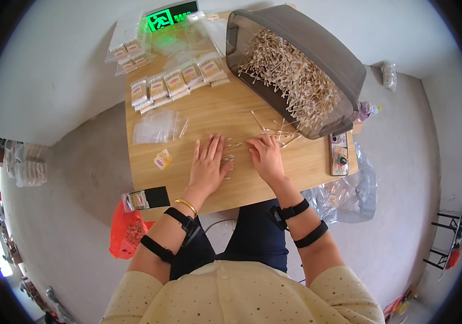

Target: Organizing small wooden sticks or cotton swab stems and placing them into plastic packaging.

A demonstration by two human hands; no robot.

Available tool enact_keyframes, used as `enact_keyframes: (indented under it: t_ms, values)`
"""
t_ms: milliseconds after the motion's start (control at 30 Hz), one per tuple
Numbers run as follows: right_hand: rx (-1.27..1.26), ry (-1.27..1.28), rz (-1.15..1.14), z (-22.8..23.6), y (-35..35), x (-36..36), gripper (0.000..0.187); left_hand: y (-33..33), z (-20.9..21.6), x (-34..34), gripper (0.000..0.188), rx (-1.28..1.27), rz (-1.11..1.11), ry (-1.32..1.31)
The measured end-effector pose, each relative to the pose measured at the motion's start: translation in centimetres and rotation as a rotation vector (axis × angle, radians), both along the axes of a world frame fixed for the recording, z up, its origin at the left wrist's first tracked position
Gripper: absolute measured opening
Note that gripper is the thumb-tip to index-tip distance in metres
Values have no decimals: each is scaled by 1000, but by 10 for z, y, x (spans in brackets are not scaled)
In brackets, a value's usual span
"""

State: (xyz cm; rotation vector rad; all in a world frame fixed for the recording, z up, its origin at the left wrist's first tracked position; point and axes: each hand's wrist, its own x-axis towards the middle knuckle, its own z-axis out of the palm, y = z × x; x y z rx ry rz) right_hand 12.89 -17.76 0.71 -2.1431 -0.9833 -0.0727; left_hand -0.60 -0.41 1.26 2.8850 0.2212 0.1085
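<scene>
My left hand [208, 163] lies on the wooden table with its fingers stretched out. Beside its fingers and thumb is a small group of cotton swabs [228, 159], partly hidden by the hand. To the right, my right hand [266, 157] rests with its fingers bent and close together, and whatever is under them is hidden. Loose cotton swabs [290, 141] lie scattered just beyond it. Left of my left hand are clear plastic bags [156, 127] and small yellow-and-white printed cards [163, 159].
A tilted grey bin [350, 65] full of cotton swabs stands at the back right. Packed swab bags [175, 82] line the back left, near a green lit sign [171, 17]. A phone [339, 155] lies at the right edge; a red bag [126, 232] hangs below the left corner.
</scene>
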Motion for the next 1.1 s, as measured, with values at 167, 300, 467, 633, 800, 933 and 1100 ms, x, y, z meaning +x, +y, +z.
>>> enact_keyframes:
  t_ms: [167,300,467,633,800,933,1100]
  values:
    - [-18,5,-26,-4,13,1,12,2,5,2,76,20,-8,32]
    - [-87,62,-3,-7,28,14,8,8,-1,-5,78,-6,-55,36]
    - [-114,51,-5,-7,42,25,7,8,-3,-10,77,22,-93,33]
    - [-79,138,-39,-5,50,24,7,9,-2,-16,76,-4,-136,37]
    - [106,292,-107,-1,44,24,6,8,8,-11,77,-50,-123,24]
    - [169,286,-149,2,37,22,8,8,12,0,78,-38,-111,17]
    - [164,236,-144,4,29,16,9,11,14,-3,78,-70,-82,11]
